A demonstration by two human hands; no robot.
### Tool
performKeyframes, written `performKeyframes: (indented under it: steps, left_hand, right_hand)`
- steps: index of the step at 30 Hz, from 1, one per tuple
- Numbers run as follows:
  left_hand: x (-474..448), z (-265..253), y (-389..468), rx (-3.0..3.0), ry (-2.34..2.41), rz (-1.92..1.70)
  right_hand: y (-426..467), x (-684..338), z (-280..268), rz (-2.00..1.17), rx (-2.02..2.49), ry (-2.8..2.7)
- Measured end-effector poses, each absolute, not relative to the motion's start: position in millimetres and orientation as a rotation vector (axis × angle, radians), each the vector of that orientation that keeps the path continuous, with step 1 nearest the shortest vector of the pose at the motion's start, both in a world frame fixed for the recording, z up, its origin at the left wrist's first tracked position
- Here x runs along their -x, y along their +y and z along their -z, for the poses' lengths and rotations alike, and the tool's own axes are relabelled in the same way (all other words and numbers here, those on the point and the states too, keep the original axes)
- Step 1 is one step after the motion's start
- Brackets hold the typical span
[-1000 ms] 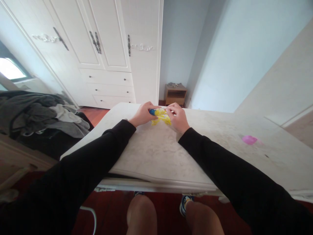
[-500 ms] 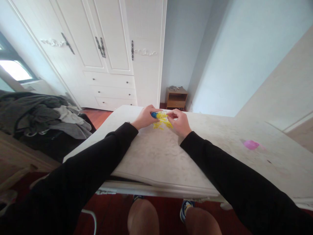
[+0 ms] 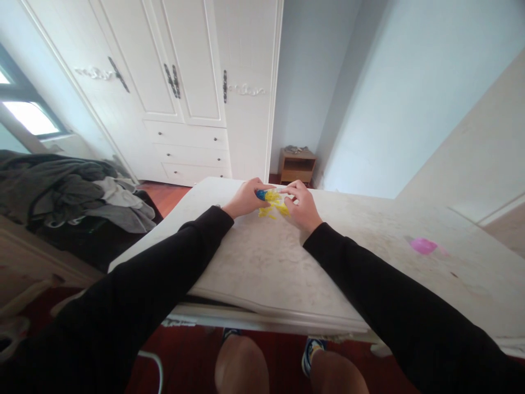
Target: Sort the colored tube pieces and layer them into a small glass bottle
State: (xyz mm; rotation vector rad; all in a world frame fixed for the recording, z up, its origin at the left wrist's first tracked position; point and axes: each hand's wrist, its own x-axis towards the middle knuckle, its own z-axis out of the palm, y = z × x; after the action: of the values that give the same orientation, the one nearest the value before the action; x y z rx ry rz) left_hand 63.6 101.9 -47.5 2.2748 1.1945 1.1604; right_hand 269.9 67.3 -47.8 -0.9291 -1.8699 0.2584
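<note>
My left hand [image 3: 246, 198] grips a small clear bottle [image 3: 278, 191] lying on its side, its mouth toward the right. Inside it, blue bits [image 3: 261, 195] fill the left end and yellow bits [image 3: 271, 196] the rest. On the right, my right hand [image 3: 302, 205] has its fingertips at the bottle's mouth, with the thumb lower and apart from them. I see nothing held in it. Loose yellow pieces [image 3: 282, 209] lie on the table just below the bottle, partly behind my right thumb. What the bits are is too small to tell.
The white table [image 3: 254, 262] extends far to the right, where a pink piece [image 3: 424, 245] lies. A heap of grey clothes [image 3: 82, 186] is at the left. Beyond the table stand a white wardrobe [image 3: 184, 137] and a small wooden nightstand [image 3: 297, 164].
My right thumb and fingers, earlier pinched together near the bottle's mouth, have spread apart. The fingers now reach to the mouth. My left hand keeps its grip on the bottle.
</note>
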Motion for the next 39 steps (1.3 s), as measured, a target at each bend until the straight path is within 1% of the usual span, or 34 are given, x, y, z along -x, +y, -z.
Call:
performKeyframes:
  steps: [5,9,24,28,34,39]
  left_hand:
    - [-62,48,103,-2.232,1.204,-1.193]
    - [-63,45,99,-2.280,1.195,-1.171]
    - [-63,44,97,-2.394,0.949,-1.260]
    - [-63,43,96,-2.361,1.010,-1.249]
    - [-62,45,100,-2.306,1.029,-1.338]
    - [-61,47,101,-2.319,1.068,-1.335]
  right_hand:
    - [67,-272,46,-0.189,0.962,-1.860]
    - [71,-274,51,-0.189,0.941,-1.991]
    - [76,-276,62,-0.139,1.028,-2.188]
    - [73,-275,59,-0.115,0.980,-2.136]
    - [69,-274,50,-0.069,0.915,-1.996]
    - [71,-279,47,-0.090,0.916,-1.870]
